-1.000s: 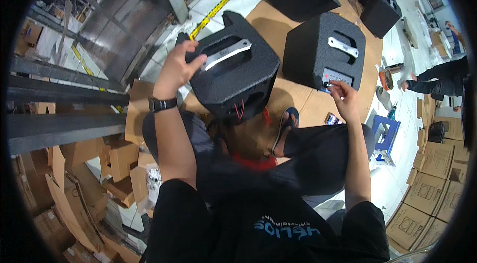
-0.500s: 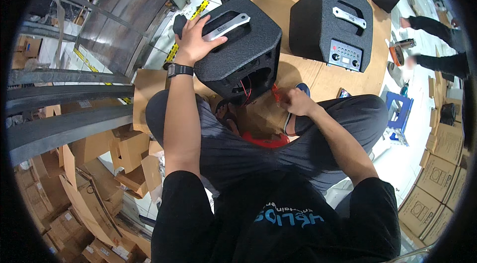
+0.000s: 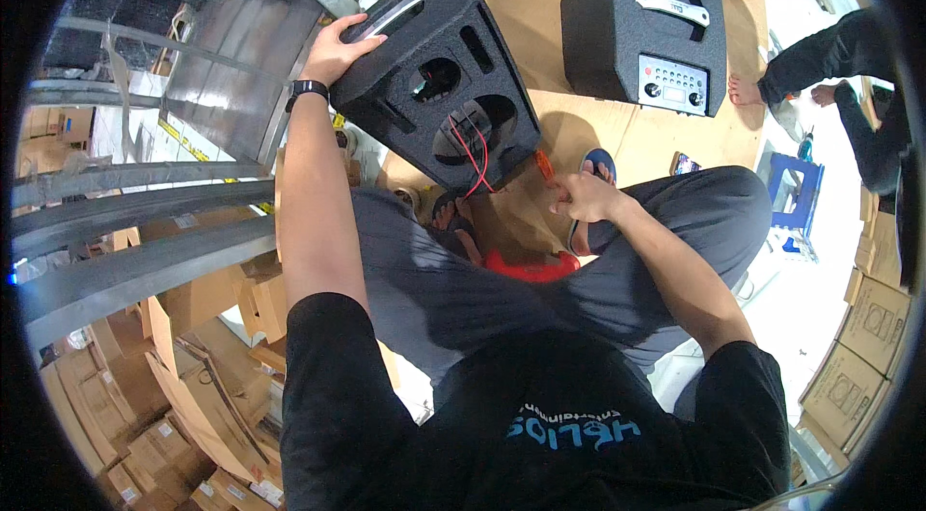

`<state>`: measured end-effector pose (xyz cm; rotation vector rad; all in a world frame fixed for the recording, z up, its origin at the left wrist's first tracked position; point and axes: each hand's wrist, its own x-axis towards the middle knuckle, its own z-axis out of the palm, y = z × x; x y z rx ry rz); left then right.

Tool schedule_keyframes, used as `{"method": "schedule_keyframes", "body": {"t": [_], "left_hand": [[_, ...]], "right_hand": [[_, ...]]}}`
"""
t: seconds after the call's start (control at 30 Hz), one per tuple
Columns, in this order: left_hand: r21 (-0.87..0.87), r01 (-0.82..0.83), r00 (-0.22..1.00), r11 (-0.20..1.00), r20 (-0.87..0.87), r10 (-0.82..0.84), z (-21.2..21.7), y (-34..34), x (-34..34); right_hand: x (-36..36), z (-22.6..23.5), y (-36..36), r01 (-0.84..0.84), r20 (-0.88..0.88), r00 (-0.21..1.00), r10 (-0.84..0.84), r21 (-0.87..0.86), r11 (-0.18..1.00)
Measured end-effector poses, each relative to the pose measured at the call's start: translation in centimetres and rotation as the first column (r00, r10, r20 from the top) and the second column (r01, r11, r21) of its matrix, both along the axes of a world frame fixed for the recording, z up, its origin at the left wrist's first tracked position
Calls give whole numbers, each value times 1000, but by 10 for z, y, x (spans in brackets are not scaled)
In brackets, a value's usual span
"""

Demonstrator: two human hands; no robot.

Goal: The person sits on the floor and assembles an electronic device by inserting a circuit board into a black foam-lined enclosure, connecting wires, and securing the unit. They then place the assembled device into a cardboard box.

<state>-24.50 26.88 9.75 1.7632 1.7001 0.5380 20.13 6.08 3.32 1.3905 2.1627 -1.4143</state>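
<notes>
Nearest, the seated person's grey-trousered knees frame a red object (image 3: 526, 267), partly hidden between the legs and not identifiable. The right hand (image 3: 584, 197) is clenched around a small orange-handled tool (image 3: 545, 165); its tip is too small to make out. Just beyond, a tilted black speaker cabinet (image 3: 439, 77) rests on the plywood board (image 3: 579, 135), its open cut-outs facing the camera, red wires (image 3: 473, 154) hanging out. The left hand (image 3: 340, 46) grasps the cabinet's upper edge beside its metal handle (image 3: 386, 16). Farther, a second cabinet (image 3: 646, 24) stands upright; another person's legs (image 3: 830, 48) are cut off at the right.
</notes>
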Motion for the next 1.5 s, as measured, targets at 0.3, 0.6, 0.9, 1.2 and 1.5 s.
{"method": "schedule_keyframes", "body": {"t": [0.3,0.6,0.9,1.2,1.5], "left_hand": [[-77,64,913,995,-399,-89,5,36,-15],[-83,-114,780,990,-625,37,28,-10,26],[-148,-478,698,866,-663,272,36,-64,56],[356,-404,677,843,-503,537,-16,-171,117],[255,-336,812,906,-408,417,-25,-176,107]], "right_hand": [[-154,49,18,452,-654,707,-268,127,883],[-265,83,24,525,-618,742,-261,294,799],[-231,62,97,851,-773,467,-429,262,455],[-162,38,183,774,-627,617,-476,375,511],[-150,30,205,801,-784,430,-447,102,590]]}}
